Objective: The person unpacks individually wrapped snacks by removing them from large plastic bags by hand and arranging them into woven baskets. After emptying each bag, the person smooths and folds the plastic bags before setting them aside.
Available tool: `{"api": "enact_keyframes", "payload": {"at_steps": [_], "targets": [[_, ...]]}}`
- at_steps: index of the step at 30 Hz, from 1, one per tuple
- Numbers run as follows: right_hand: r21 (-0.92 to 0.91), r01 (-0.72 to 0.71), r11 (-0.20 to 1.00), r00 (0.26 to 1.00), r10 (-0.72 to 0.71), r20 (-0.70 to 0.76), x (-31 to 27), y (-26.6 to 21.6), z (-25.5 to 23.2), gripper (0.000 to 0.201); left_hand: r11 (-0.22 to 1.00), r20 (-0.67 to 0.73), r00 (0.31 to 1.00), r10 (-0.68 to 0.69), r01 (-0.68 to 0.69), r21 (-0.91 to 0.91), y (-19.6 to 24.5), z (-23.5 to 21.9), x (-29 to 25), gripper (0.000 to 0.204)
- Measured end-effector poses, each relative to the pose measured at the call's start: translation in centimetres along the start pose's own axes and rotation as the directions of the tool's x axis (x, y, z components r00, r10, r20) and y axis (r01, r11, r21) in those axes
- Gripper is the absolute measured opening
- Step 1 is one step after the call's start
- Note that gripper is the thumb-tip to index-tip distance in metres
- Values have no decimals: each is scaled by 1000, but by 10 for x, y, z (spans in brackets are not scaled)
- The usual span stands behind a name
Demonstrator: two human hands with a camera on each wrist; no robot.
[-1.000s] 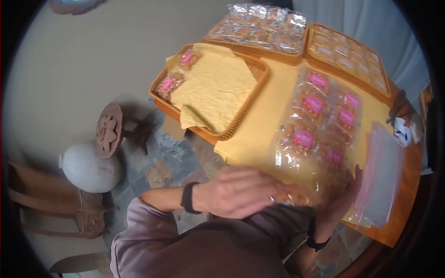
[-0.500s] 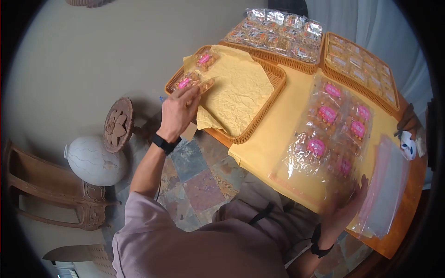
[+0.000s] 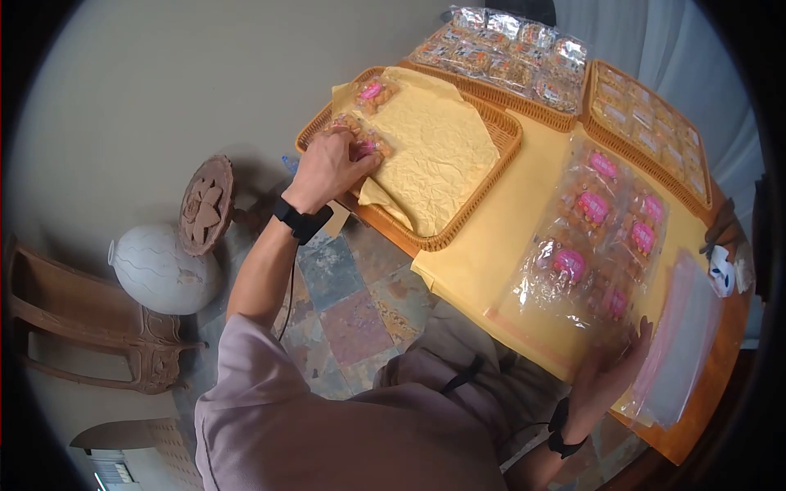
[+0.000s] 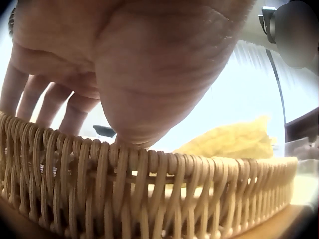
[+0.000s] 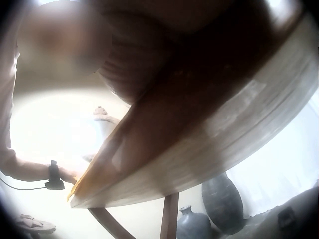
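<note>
My left hand point(image 3: 326, 168) is over the near left corner of a paper-lined wicker basket point(image 3: 471, 214). Its thumb and fingers pinch a small clear snack packet point(image 3: 372, 147) with a pink label, low on the lining beside another packet. A third such packet point(image 3: 375, 94) lies at the basket's back left. In the left wrist view, the fingers point(image 4: 75, 112) reach down behind the woven rim, which hides their tips. My right hand point(image 3: 610, 360) rests, fingers extended, at the near end of a large clear bag point(image 3: 532, 286) holding several pink-labelled packets.
Two more wicker trays stand at the back, one with silvery packs point(image 3: 508, 53), one with flat packs point(image 3: 647, 114). Clear plastic bags point(image 3: 675, 344) lie along the table's right edge. Left of the table are a white round vase point(image 3: 164, 270) and a wooden chair point(image 3: 90, 327).
My left hand has gone from the large bag to the basket with a packet and lowered it beside the others. My right hand has stayed at the bag's near end.
</note>
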State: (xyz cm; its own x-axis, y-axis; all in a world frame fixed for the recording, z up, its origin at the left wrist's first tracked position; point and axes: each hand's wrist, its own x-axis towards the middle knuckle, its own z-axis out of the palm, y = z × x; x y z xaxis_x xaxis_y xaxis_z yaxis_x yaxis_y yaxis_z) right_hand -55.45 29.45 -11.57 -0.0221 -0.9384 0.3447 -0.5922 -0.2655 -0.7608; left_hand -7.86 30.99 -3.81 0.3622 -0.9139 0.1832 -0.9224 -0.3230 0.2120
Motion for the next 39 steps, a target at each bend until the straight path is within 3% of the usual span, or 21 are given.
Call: {"api": "enact_keyframes", "payload": {"at_steps": [2,5,8,12,15,17,18,20,23,25,31,35,36,39], "targets": [[-27,33,999,999,-33,2,-1,2,0,71,995,-74,996,-45,51,89,2,2,2,46],[-33,22,999,1000,-21,10,0,1,-1,70,969,-60,988,-142,151,193,-2,9,3,50],[11,-7,1000,1000,7,14,-1,1,-2,71,963,-164,983,-81,120,242,7,10,-5,52],[3,9,1000,1000,-9,14,0,0,-4,71,961,-68,990,-124,137,239,10,3,-3,50],[4,32,999,999,-32,16,-1,1,-4,71,983,-51,998,-32,41,180,1,0,2,50],[-2,50,999,999,-50,14,-1,1,-3,72,991,17,993,117,-118,63,-11,0,7,71],[-1,54,999,998,-54,20,-1,0,-3,72,992,16,994,110,-111,64,-19,4,6,71],[3,40,999,999,-40,16,0,-1,-4,73,998,49,998,-38,35,57,-25,10,10,80],[4,26,1000,999,-26,24,0,-5,-6,72,987,95,993,-67,52,152,-19,8,6,87],[-13,23,1000,999,-23,22,0,-5,-5,71,992,139,987,-87,73,102,-21,8,6,88],[-90,76,993,997,-74,21,0,-1,-4,69,962,70,991,-118,96,256,-21,14,7,74],[-169,114,979,993,-110,32,-1,7,-8,69,993,-72,993,96,-90,79,5,5,-7,50],[-178,129,976,992,-124,37,-1,8,-8,71,969,-194,958,211,-178,173,12,8,-15,52],[-166,133,977,991,-126,55,-1,4,-10,75,969,-61,991,120,-130,-210,69,-9,-38,46]]}}
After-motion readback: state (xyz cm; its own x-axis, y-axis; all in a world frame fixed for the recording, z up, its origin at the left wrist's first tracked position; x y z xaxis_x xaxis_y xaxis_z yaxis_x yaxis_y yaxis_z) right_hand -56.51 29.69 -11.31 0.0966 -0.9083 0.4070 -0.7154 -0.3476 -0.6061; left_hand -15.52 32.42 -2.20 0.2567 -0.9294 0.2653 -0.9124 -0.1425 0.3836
